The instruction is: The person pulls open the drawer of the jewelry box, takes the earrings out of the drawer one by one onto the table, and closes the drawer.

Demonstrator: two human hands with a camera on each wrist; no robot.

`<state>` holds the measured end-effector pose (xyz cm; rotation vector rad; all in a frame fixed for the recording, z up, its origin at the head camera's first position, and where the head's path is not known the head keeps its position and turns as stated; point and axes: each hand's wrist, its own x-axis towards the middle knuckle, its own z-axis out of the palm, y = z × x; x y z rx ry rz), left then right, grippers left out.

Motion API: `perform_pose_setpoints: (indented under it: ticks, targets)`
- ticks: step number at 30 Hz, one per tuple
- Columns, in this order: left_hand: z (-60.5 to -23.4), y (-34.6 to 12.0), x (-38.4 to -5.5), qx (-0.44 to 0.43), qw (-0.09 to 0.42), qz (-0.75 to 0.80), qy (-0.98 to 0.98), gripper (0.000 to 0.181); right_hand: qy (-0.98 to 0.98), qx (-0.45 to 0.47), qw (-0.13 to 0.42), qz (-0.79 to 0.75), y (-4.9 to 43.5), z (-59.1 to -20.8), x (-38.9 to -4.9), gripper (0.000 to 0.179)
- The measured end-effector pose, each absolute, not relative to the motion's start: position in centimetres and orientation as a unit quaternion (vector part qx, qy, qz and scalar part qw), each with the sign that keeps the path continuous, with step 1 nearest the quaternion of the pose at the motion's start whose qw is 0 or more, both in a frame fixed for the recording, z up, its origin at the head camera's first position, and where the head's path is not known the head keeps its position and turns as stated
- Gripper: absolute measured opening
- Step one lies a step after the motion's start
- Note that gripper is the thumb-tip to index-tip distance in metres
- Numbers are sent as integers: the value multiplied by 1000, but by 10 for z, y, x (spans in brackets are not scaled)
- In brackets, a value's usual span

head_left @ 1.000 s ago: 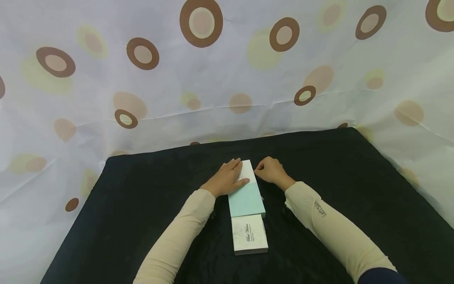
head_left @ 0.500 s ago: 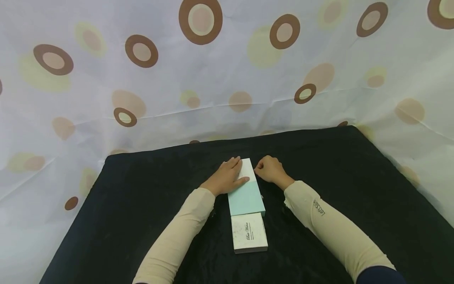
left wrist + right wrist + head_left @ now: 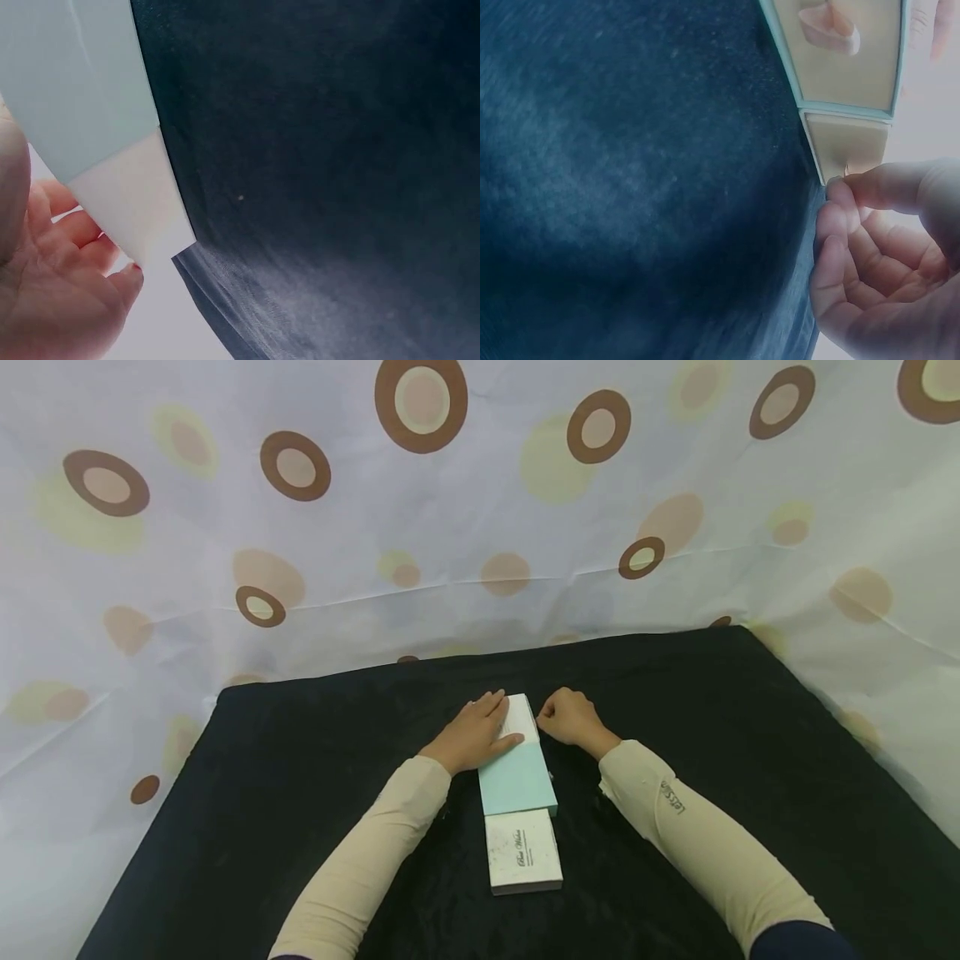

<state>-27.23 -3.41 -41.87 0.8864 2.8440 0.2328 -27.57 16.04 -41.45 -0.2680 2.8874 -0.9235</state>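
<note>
Three shallow boxes lie end to end: a far white drawer box, a mint-green drawer box and a near white box with dark lettering. My left hand rests flat across the far white box, its fingers extended and its thumb near the mint box's edge. My right hand is at the far white box's right side, thumb and forefinger pinching a small ribbon pull mostly hidden by the fingertips. In the right wrist view, a pinkish ribbon loop sticks out from the mint box's side.
A black cloth covers the table under the boxes. Behind it hangs a white curtain with brown and yellow circles. Beige sleeves cover both forearms.
Both hands keep the same places on and beside the boxes. Only a slight shift of the whole head view shows.
</note>
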Motion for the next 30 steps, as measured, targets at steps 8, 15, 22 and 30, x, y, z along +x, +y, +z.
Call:
perform_pose_setpoints:
  ticks: [8, 15, 22, 30]
  targets:
    - [-418, -34, -272, 307, 71, 82, 946, 75, 949, -93, 39, -300, 162, -415, -273, 35]
    - [-418, -37, -271, 300, 71, 71, 949, 76, 950, -96, 30, -296, 160, -417, -275, 36]
    - [-417, -39, -270, 301, 68, 80, 948, 75, 951, -83, 38, -296, 159, -417, -275, 32]
    - [-416, -38, -269, 299, 67, 79, 949, 75, 950, -82, 38, -300, 162, -416, -274, 34]
